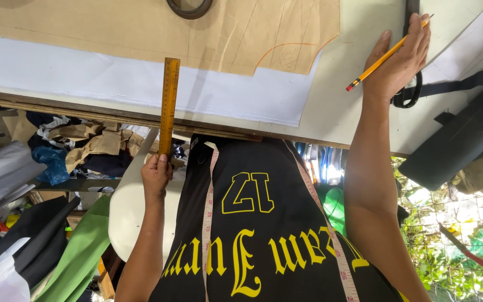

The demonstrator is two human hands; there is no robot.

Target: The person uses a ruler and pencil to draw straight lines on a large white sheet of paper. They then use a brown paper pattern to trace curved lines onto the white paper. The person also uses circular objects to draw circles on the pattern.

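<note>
My left hand [156,173] grips the near end of a yellow wooden ruler [169,100], which points away from me over the table edge onto white fabric [141,84]. My right hand [399,61] rests palm-down on the pale table [342,106] at the far right, with a yellow pencil [387,53] held between its fingers. A brown paper pattern [157,28] with drawn curves lies on the white fabric. A measuring tape [208,218] hangs around my neck over a black shirt.
A black strap and dark bag [465,134] lie at the table's right edge. A dark ring [190,6] sits at the top of the paper. Below the table are piled cloth and paper scraps [85,145], a green cloth [79,251] and a white stool [127,207].
</note>
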